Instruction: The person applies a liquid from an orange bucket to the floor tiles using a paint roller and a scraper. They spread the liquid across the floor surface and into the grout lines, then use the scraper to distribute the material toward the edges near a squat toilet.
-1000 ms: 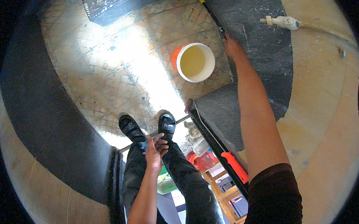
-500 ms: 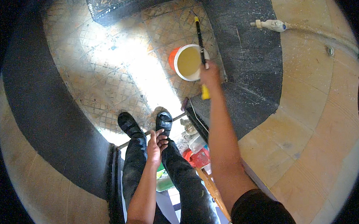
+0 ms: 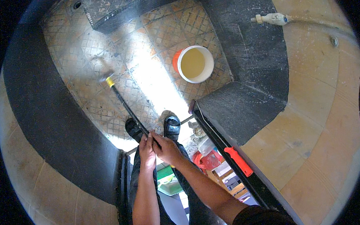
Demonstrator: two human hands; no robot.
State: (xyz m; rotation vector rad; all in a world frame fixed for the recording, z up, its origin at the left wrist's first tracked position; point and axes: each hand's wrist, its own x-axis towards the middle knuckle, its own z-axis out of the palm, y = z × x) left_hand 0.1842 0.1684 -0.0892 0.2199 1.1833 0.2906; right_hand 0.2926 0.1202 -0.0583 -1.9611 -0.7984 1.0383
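Head view: both hands grip a black pole near an orange bucket.

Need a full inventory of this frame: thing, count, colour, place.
long-handled tool: 1, black shaft with yellow collar, slants from the hands up-left, tip on the floor
bucket: 1, orange with white rim, holds yellowish liquid, on the floor upper centre
tiled floor: 1, brownish diamond pattern, sunlit strip down the middle
dark wall band: black, along the base of the walls
tap: 1, white, on the tan wall upper right
red handle: 1, on a black bar lower right
shoes: 2, black, below centre
left hand: 1, gripping the shaft
right hand: 1, gripping the shaft beside it
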